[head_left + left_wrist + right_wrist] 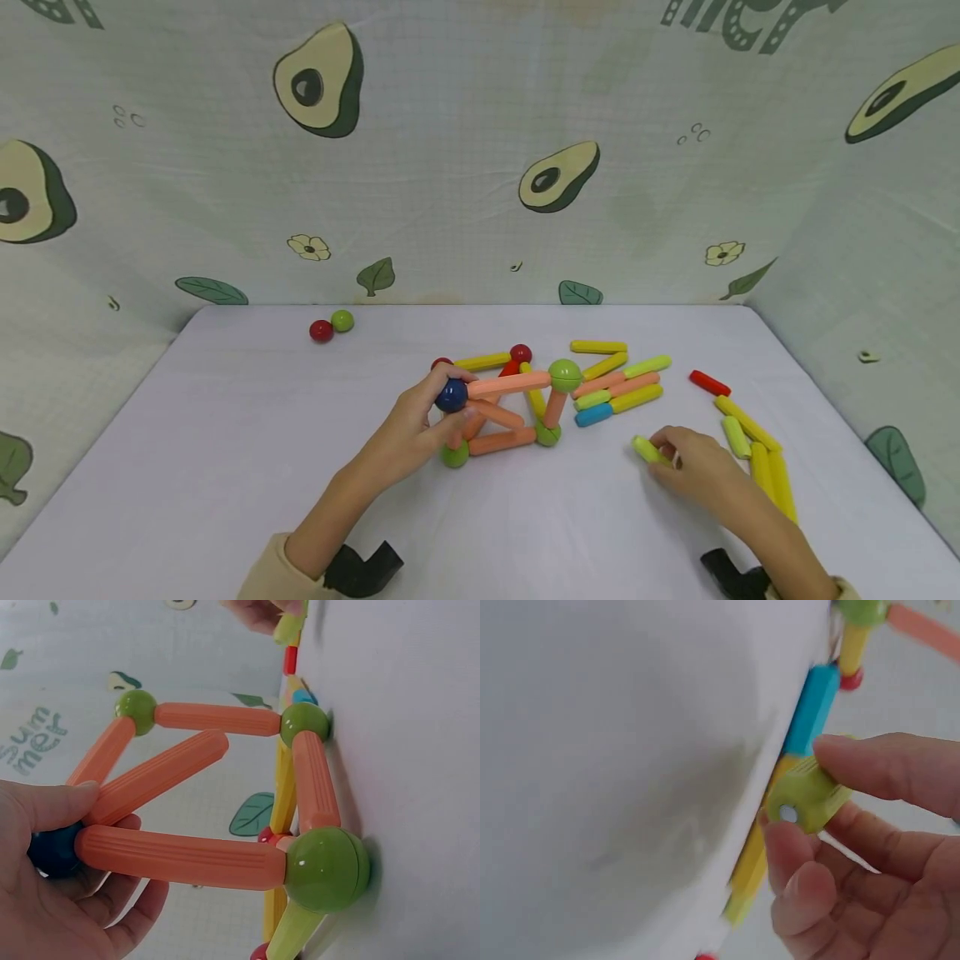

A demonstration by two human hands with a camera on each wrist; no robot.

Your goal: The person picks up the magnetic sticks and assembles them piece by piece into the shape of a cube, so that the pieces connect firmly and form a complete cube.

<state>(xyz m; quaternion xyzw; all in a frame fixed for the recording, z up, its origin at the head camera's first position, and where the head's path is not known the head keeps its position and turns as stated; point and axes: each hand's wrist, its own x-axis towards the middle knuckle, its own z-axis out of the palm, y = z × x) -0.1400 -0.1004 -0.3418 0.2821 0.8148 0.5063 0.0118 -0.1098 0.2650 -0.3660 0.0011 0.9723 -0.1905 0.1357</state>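
Built of magnetic rods and balls, a frame stands on the table, with orange rods joined by green balls. At its upper left corner is a dark blue ball, which my left hand grips between thumb and fingers. One orange rod slants from that corner, its far end touching no ball in the left wrist view. To the right, my right hand pinches a short light green magnetic rod just above the table. A silvery round magnet shows in the rod's end.
Several yellow, orange, green and blue rods lie right of the frame. More yellow rods and a red rod lie farther right. A red ball and a green ball rest at the back left.
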